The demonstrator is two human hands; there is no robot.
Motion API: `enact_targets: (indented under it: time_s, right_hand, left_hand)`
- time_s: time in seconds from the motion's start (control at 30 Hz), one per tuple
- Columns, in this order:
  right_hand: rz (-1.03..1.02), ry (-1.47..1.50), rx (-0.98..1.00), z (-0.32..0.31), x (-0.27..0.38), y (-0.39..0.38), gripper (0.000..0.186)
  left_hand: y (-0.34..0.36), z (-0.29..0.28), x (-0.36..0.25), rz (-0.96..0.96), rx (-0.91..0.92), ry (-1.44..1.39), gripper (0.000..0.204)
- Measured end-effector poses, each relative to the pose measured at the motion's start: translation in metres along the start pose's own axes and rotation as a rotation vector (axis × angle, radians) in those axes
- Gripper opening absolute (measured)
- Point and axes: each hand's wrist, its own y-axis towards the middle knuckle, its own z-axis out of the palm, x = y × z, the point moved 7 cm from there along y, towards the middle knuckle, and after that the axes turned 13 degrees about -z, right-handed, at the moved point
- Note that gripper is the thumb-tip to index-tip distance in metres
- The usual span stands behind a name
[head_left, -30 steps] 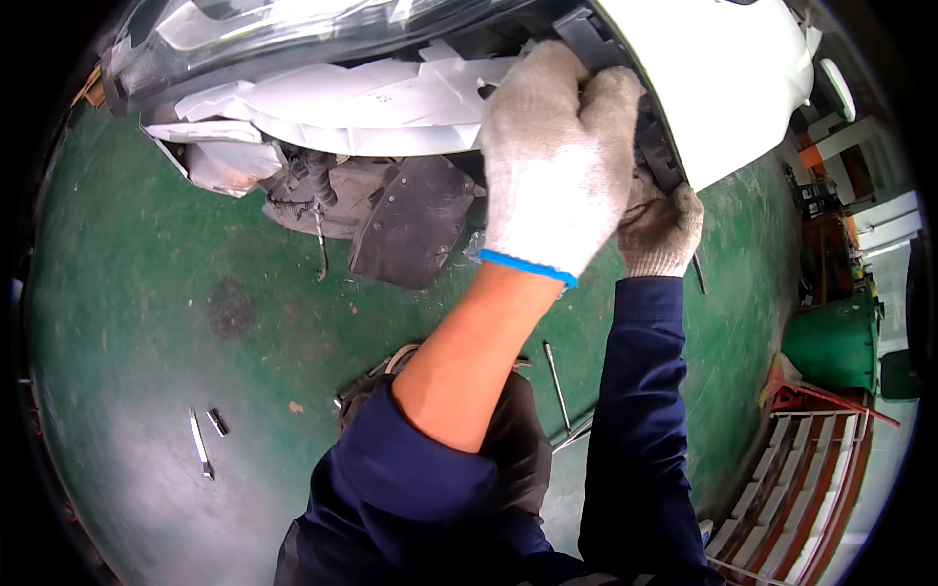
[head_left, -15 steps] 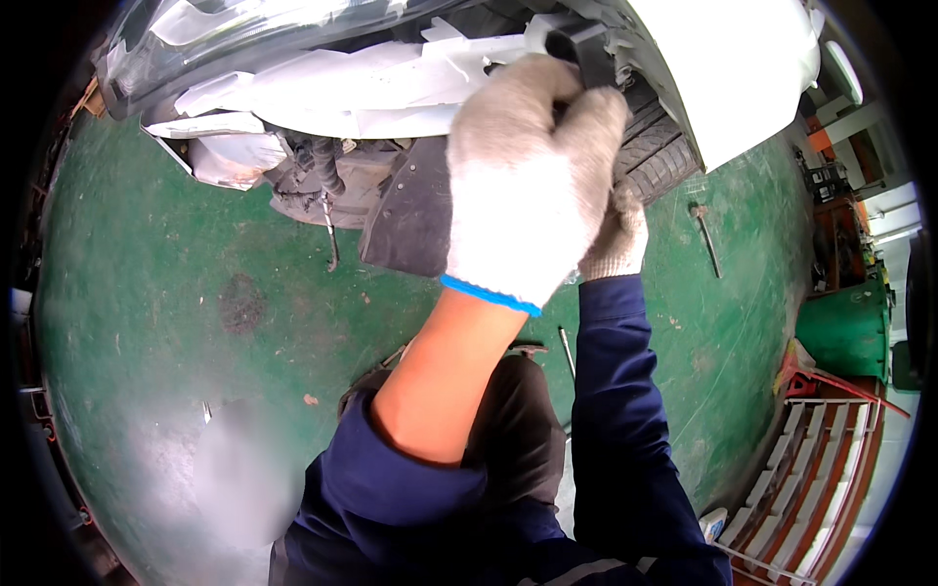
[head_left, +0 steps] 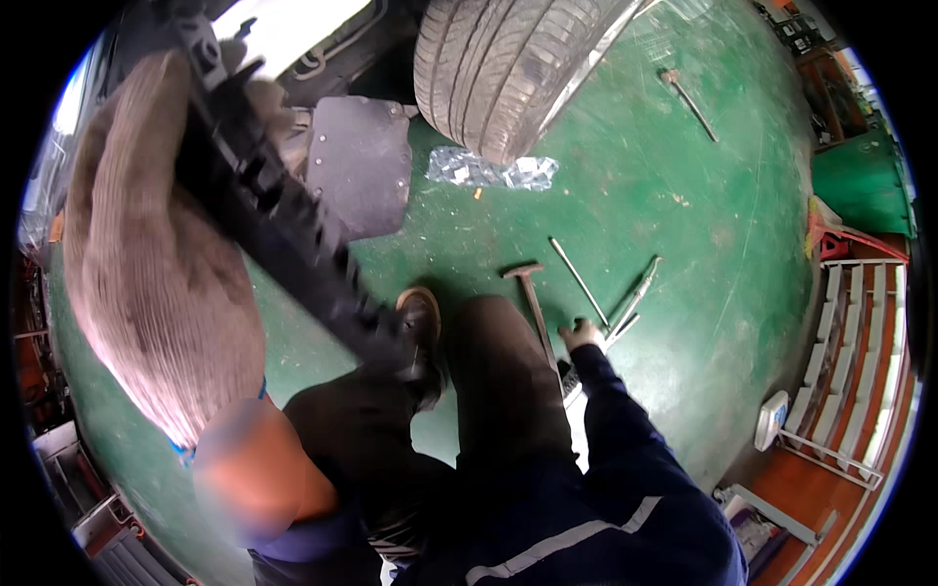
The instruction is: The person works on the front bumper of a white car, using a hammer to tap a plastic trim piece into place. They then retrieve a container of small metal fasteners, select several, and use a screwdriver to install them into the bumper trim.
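Observation:
My left hand (head_left: 161, 254), in a grey-white knit glove with a blue cuff edge, is closed round a long black plastic strip (head_left: 283, 215) with notches and clips along its edge. The strip slants across the left of the view, from beside the car down toward my knees. On the right, my right hand (head_left: 584, 335) is low beside the tools on the floor, gloved, its thumb and fingers apart. I see nothing in it. Near it are a hammer (head_left: 532, 308), a thin metal rod (head_left: 579, 281) and a long metal hand tool (head_left: 637, 293).
Above is a car tyre (head_left: 489, 78) with a dark riveted flap (head_left: 360, 166) next to it. A clear plastic bag (head_left: 489, 170) lies below the tyre. Another hammer (head_left: 692, 105) rests farther right. A green bin (head_left: 860, 181) and a slatted bench (head_left: 840, 361) stand at the right.
My view has turned rightward and down. The left hand has come away from the car's front with the black strip. My right hand has dropped from the wheel arch to the floor tools.

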Motion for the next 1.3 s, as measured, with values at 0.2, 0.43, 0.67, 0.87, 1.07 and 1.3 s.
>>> enact_targets:
  time_s: [0.2,0.43,0.67,0.87,1.07,1.3]
  right_hand:
    - [-0.126,0.182,-0.055,0.041,0.043,-0.016,0.054]
    - [-0.163,-0.179,0.173,0.058,0.082,0.004,0.049]
    - [-0.086,0.033,0.166,0.035,0.113,-0.006,0.068]
    - [-0.043,0.708,0.276,-0.017,0.104,0.026,0.044]
    - [-0.671,0.795,0.059,-0.242,0.270,-0.010,0.037]
    - [-1.096,-0.052,-0.359,-0.380,0.397,-0.023,0.040]
  left_hand:
    - [-0.010,0.004,-0.015,-0.229,0.060,-0.383,0.042]
    - [-0.021,-0.033,-0.002,-0.465,0.027,-0.546,0.039]
    - [-0.064,-0.031,0.005,-1.065,-0.153,-0.849,0.066]
    - [-0.108,-0.030,0.035,-1.251,-0.216,-0.894,0.067]
    - [-0.120,-0.013,0.046,-1.344,-0.212,-0.946,0.068]
    - [-0.122,-0.006,0.044,-1.369,-0.200,-0.973,0.069]
